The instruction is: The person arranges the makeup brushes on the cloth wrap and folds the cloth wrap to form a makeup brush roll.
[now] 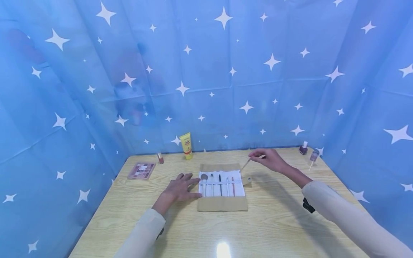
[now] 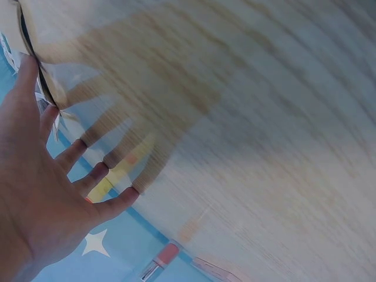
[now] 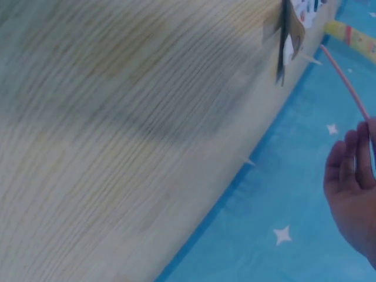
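A tan makeup brush roll lies unfolded on the table, its white inside holding several makeup brushes under a strap. My left hand, fingers spread, touches the roll's left edge; the left wrist view shows the thumb and index fingertip against that edge. Beyond the roll's upper right corner, my right hand pinches a thin makeup brush that slants down to the left. In the right wrist view its slim pinkish handle sticks out from the fingers.
At the back stand a yellow tube and a small lipstick-like tube, with an eyeshadow palette to their left. Two small bottles, one dark and one purplish, stand at the back right. A starred blue curtain encloses the table.
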Action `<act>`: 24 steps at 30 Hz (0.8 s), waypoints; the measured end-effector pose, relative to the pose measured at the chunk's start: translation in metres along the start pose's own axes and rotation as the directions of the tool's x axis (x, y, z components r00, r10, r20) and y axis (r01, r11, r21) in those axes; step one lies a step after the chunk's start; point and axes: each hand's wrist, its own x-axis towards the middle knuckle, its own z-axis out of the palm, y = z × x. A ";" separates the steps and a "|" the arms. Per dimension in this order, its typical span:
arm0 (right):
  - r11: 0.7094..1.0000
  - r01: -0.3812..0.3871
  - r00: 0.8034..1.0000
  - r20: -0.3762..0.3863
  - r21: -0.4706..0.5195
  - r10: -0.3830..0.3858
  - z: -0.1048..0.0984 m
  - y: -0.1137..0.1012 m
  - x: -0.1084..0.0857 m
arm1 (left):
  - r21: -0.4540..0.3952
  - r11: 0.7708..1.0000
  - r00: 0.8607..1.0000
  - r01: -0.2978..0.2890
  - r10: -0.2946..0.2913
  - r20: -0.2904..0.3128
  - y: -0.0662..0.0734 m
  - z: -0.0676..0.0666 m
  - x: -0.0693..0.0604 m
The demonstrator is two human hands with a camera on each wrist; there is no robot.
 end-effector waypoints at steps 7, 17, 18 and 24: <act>1.000 0.029 0.999 0.035 -0.009 -0.029 0.006 -0.002 0.009 | -0.024 1.000 1.000 0.010 -0.010 0.011 0.001 -0.001 -0.001; 0.996 0.087 0.986 0.142 -0.033 -0.082 0.017 0.001 0.021 | -0.013 1.000 1.000 0.017 -0.017 0.002 -0.001 0.001 0.002; 0.995 0.091 0.984 0.155 -0.031 -0.085 0.018 0.000 0.022 | -0.011 1.000 1.000 0.018 -0.018 0.002 -0.002 0.001 0.002; 0.995 0.086 0.981 0.178 -0.058 -0.074 0.025 0.002 0.030 | -0.005 1.000 1.000 0.019 -0.018 0.004 -0.002 0.003 0.003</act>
